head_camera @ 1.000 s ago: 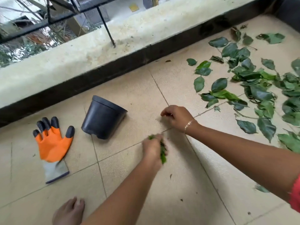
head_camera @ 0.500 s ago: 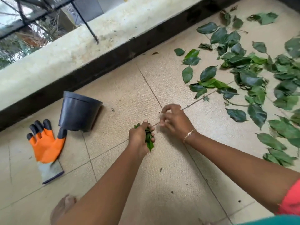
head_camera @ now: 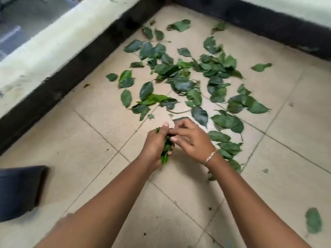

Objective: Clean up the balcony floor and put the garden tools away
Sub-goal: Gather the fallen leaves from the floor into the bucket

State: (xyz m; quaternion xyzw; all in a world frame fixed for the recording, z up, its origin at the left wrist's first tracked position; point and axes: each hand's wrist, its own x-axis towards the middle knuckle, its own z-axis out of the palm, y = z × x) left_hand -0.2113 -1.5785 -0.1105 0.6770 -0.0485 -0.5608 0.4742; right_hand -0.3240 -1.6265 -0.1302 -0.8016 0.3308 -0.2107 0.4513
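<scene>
- The left hand (head_camera: 155, 147) has its grip curled tight round a small bunch of leaves (head_camera: 165, 152), which pokes out above and below the fist.
- The right hand (head_camera: 190, 140), with a bracelet (head_camera: 211, 156) on its wrist, touches the left hand. Its grip is curled, and thumb and forefinger seem to pinch the top of the same bunch, as if tucking a leaf in.
- Loose leaves (head_camera: 179, 81) lie scattered on the tiled floor (head_camera: 89, 140) beyond and to the right of both grips, the nearest just beside the right hand.
- A single leaf (head_camera: 313, 221) lies apart, well back from the right grip.
- The leaves are dark green, glossy and oval with pointed tips. A few are paler, and some sit on thin twigs.
- They are likely very light, soft and bendy. Flat ones may cling to the tile, so an edge or stalk is the best place to pinch.
- A dark pot (head_camera: 19, 192), blurred, lies well to the left of the left grip.
</scene>
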